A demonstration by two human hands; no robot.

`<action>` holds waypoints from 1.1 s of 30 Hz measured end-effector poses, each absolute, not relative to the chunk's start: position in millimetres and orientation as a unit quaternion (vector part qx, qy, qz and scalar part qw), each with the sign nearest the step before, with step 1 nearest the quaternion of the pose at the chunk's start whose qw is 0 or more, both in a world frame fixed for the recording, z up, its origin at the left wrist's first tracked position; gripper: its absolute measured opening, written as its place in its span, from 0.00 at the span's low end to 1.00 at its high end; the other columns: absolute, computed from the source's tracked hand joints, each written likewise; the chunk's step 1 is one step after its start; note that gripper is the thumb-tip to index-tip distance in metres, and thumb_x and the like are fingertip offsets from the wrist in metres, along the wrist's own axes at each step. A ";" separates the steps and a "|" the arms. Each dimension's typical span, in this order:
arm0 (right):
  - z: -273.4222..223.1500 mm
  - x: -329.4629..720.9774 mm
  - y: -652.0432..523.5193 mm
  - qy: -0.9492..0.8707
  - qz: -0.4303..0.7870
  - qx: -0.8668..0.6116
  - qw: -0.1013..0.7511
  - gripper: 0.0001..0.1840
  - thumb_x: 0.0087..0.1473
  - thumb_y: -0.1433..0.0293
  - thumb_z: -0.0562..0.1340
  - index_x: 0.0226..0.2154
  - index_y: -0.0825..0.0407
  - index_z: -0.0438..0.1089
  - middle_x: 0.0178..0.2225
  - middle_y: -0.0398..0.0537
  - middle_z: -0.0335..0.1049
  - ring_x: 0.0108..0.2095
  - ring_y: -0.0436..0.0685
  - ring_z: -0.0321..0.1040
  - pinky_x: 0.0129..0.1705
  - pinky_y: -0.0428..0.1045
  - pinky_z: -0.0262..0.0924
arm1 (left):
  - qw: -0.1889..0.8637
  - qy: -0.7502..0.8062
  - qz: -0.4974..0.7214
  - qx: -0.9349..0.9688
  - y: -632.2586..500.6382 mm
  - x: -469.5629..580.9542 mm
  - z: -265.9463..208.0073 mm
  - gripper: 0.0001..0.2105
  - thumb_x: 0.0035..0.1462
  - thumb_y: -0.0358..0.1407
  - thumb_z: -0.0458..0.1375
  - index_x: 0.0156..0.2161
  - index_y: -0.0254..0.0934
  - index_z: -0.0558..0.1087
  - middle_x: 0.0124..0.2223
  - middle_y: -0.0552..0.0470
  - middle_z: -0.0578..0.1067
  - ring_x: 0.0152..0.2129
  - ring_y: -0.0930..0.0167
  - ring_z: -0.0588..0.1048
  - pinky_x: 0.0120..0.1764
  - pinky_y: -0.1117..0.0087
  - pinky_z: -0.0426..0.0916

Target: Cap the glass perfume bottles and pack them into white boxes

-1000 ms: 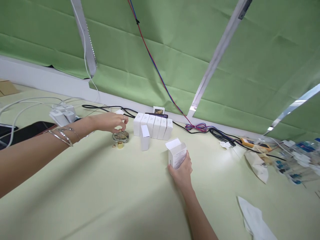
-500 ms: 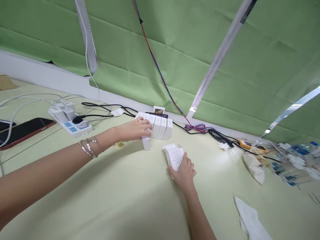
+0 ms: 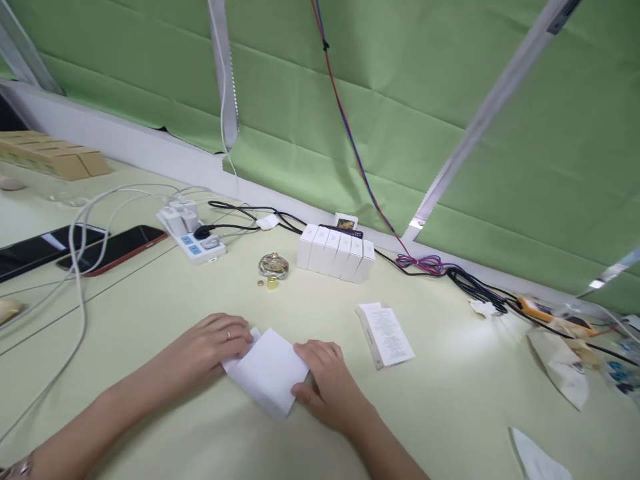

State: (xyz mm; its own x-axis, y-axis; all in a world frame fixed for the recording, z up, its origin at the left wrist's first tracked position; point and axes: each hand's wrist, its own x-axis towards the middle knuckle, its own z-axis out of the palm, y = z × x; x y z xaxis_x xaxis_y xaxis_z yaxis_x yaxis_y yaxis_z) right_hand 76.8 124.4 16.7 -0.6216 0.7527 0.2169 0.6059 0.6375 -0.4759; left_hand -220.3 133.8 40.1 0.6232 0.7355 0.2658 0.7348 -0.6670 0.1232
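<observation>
A plain white box (image 3: pixel 270 373) lies tilted near the front of the table, between my two hands. My left hand (image 3: pixel 215 343) grips its left end, where a white flap shows by the fingertips. Around its right edge, the fingers and thumb of my right hand (image 3: pixel 327 383) are closed. To the right of that hand rests a folded white paper piece with printed text (image 3: pixel 385 333). Farther back, several white boxes (image 3: pixel 335 253) stand in a tight row.
Left of the row are a coiled metallic item (image 3: pixel 273 265) and small yellowish pieces (image 3: pixel 272 283). A power strip (image 3: pixel 193 240), phones (image 3: pixel 117 250) and white cables lie at left. Brown boxes (image 3: pixel 55 153) are at far left, a black cable coil (image 3: pixel 475 287) at right.
My left hand has come from the row of boxes toward the front with a white box. My right hand has let go of the printed paper and moved left onto the box.
</observation>
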 end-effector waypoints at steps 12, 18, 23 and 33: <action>11.4 32.0 150.5 -0.880 0.115 -0.443 0.131 0.22 0.64 0.72 0.53 0.59 0.47 0.65 0.59 0.56 0.65 0.57 0.67 0.61 0.56 0.66 0.57 | 0.056 0.593 0.131 0.792 88.7 -216.1 5.6 0.24 0.69 0.41 0.37 0.62 0.46 0.67 0.64 0.54 0.68 0.60 0.65 0.69 0.63 0.57 0.63; 12.2 10.1 167.2 -0.877 0.099 -0.453 0.125 0.23 0.65 0.72 0.52 0.60 0.45 0.65 0.62 0.55 0.63 0.59 0.67 0.59 0.56 0.66 0.57 | 0.089 0.581 0.073 0.806 95.7 -189.9 4.2 0.26 0.66 0.42 0.44 0.66 0.38 0.62 0.68 0.48 0.60 0.64 0.59 0.62 0.64 0.53 0.61; 13.6 4.3 166.9 -0.870 0.101 -0.465 0.130 0.23 0.66 0.67 0.51 0.62 0.44 0.63 0.65 0.52 0.61 0.62 0.66 0.57 0.60 0.66 0.54 | 0.090 0.587 0.044 0.803 104.0 -190.5 -0.9 0.34 0.61 0.53 0.50 0.67 0.39 0.57 0.70 0.44 0.53 0.68 0.52 0.52 0.66 0.43 0.52; 31.2 117.8 167.8 -0.668 0.061 -0.713 0.204 0.40 0.52 0.64 0.61 0.64 0.64 0.54 0.66 0.76 0.49 0.68 0.83 0.43 0.62 0.77 0.36 | 0.105 0.604 0.011 0.790 156.4 -236.1 15.8 0.28 0.67 0.46 0.40 0.69 0.41 0.52 0.71 0.44 0.49 0.68 0.53 0.51 0.64 0.37 0.49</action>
State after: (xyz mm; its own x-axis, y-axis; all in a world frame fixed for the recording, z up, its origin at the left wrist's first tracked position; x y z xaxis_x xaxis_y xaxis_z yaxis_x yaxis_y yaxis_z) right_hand 117.8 167.8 31.2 0.0993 0.9777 0.1849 0.9276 -0.0237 -0.3729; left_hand -236.1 156.4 15.8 0.2691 0.9568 -0.1096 0.9523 -0.2474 0.1783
